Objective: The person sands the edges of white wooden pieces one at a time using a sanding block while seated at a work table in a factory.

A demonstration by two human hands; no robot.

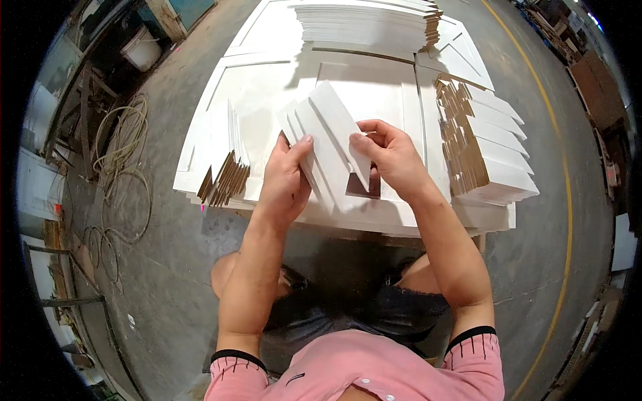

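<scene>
My left hand (pixel 284 179) is closed around the left edge of a few thin white strips (pixel 313 157), its thumb on top. They are held tilted and slightly fanned above the white panel surface. My right hand (pixel 393 157) pinches the rightmost white strip (pixel 334 123) between thumb and fingers. This strip overlaps the others at an angle. A dark brown rectangular piece (pixel 363 187) shows just below the strips. Its kind is unclear.
Stacked white panelled doors (pixel 368 73) form the surface before me. On them stand a brown-edged white stack at the left (pixel 227 177), a larger stack at the right (pixel 491 150) and a long stack at the back (pixel 364 27). Coiled hose (pixel 124 144) and a white bucket (pixel 142 50) are on the floor.
</scene>
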